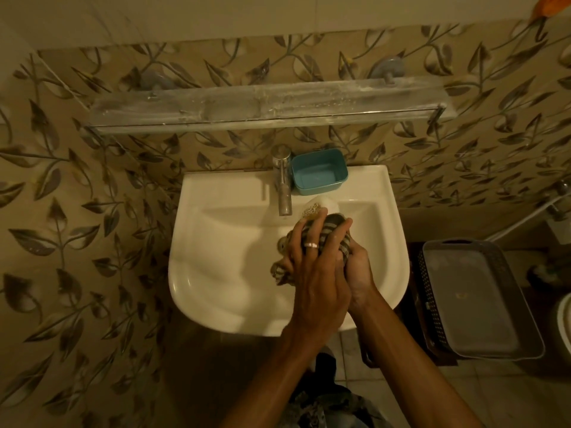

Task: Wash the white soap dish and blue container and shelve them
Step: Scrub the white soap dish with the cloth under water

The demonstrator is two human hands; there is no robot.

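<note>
Left hand point(315, 257): on top, fingers spread and curled over a bunched striped cloth, with a ring on one finger. It seems to bear down so the wad can be squeezed.
Right hand point(355, 267): just right of and partly beneath the left hand, fingers wrapped round the same cloth from the other side. The two hands press toward each other, probably wringing or balling it.
Striped cloth point(335, 227): wadded between both hands, with a loose end hanging out to the left of the left hand. It is held over the bowl, likely so drips fall inside.
Sink point(216, 273): the white basin lies directly below both hands.
White soap dish point(327, 203): just past the left fingertips, apparently on the basin's inner slope and within easy reach of the cloth. A speckled yellowish lump sits at its near edge; I cannot tell whether it is sponge or soap.
Tap point(284, 193): beyond the fingertips and slightly left. I cannot tell whether it is running.
Blue container point(319, 174): beyond the dish on the sink's back ledge, just right of the tap, upright and open. It seems parked there awaiting its turn.
Glass shelf point(265, 109): farthest from the hands, on the wall above the sink. Neither item is on it yet.
Stage: judged early to middle, with shelving still to come.
</note>
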